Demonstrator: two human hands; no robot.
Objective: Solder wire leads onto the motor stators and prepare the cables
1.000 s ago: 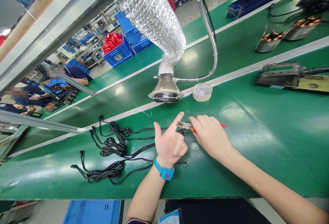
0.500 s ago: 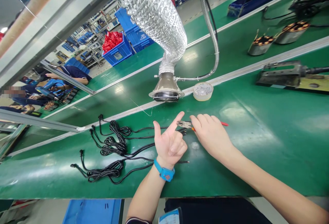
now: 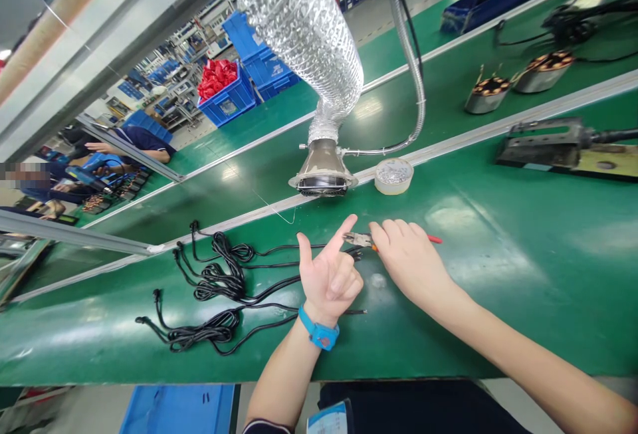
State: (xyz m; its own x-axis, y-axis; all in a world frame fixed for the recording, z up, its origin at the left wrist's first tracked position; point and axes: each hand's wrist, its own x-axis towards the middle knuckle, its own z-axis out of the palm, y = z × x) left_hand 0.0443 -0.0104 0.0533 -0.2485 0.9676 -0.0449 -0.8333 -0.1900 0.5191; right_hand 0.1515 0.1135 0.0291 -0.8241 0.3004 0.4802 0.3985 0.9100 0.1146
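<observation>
Head view: red-handled pliers [image 3: 359, 240] were clasped in the right hand [image 3: 411, 261], pointed lengthwise toward the left hand [image 3: 331, 281], whose thumb and forefinger were spread above black cords [image 3: 234, 274].

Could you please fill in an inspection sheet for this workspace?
Surface: green bench top, glossy, with light glare.
Job's things: red-handled pliers; black cables.
Clutter: round tub near the rail; dark metal fixture at the right.
Hands: right hand holds the pliers; left hand has thumb and forefinger extended, other fingers curled, with the plier tips by the forefinger; contact cannot be told.
Cables: looped bundles left of the hands; strands run behind the left hand, with ends beyond it.
Surroundings: extraction hood under a foil duct; blue bin of red items; co-worker across at the left.
</observation>
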